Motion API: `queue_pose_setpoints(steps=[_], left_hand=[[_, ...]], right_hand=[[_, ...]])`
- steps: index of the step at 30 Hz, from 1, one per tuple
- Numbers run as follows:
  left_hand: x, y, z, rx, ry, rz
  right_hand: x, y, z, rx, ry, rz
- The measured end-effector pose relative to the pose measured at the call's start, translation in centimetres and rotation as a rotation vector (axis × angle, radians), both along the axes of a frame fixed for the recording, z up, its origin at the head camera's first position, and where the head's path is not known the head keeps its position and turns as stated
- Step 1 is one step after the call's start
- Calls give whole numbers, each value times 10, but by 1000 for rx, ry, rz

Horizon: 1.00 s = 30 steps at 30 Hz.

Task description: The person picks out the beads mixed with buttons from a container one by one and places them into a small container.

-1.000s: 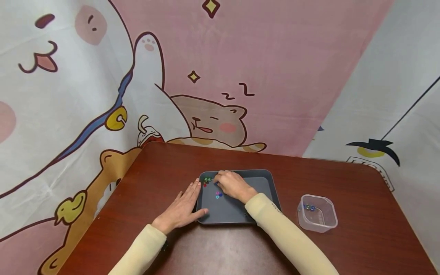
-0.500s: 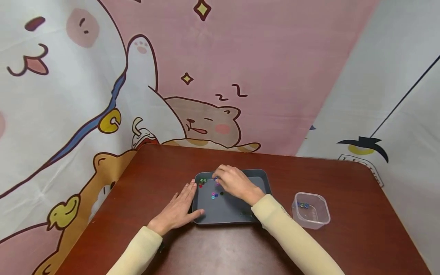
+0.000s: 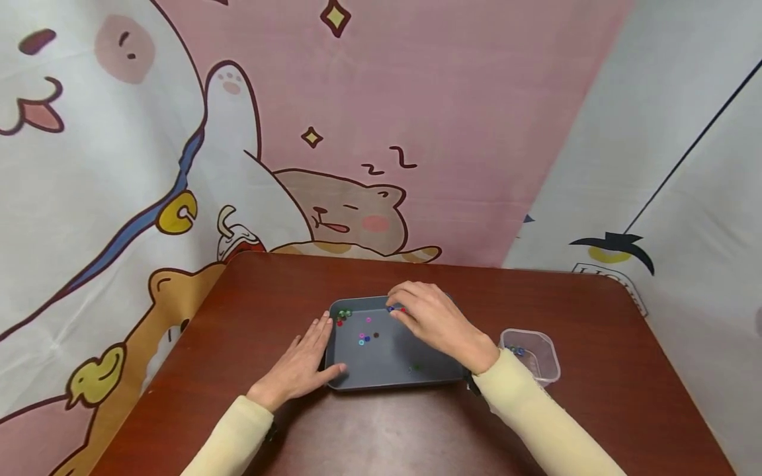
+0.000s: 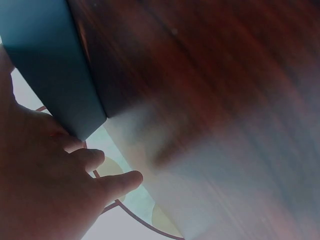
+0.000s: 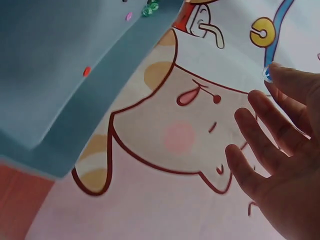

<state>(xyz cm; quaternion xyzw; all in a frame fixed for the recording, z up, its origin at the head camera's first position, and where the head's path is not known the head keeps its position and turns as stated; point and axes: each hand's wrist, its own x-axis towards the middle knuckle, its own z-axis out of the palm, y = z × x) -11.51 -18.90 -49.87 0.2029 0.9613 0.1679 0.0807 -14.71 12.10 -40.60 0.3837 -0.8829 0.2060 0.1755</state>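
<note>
A shallow dark grey tray (image 3: 387, 383) lies on the table. My left hand (image 3: 294, 370) has its fingers fairly straight along the tray's left side, the thumb over the front left part. My right hand (image 3: 443, 324) is raised over the tray's back right part and pinches a small blue-and-clear marble (image 5: 268, 74) between thumb and index finger. Inside the tray lie green marbles (image 3: 344, 313) in the back left corner, a red bead (image 3: 340, 323), pink rings (image 3: 368, 320), a light blue ring (image 3: 361, 342), a blue bead (image 3: 367, 338) and a dark bead (image 3: 376, 335).
A clear plastic container (image 3: 544, 360) with several marbles (image 3: 516, 350) stands right of the tray, partly behind the right forearm. The reddish-brown table (image 3: 286, 284) meets a printed cartoon cloth (image 3: 476, 132) at its back edge.
My right hand has lifted the blue marble from the back left area and moved right with it. A red piece by the fingers has come into view. The left hand stays at the tray's side.
</note>
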Motion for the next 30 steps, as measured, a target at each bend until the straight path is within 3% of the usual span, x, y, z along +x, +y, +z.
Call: queue_pose_setpoints(steps=[15,30], left_hand=[[2,-5,-1,14,7,-3],[-1,-1,0,29,4,-19]], right_hand=[[42,75,12,-41,21,-102],[73,148,-8,-77,-9,-281]])
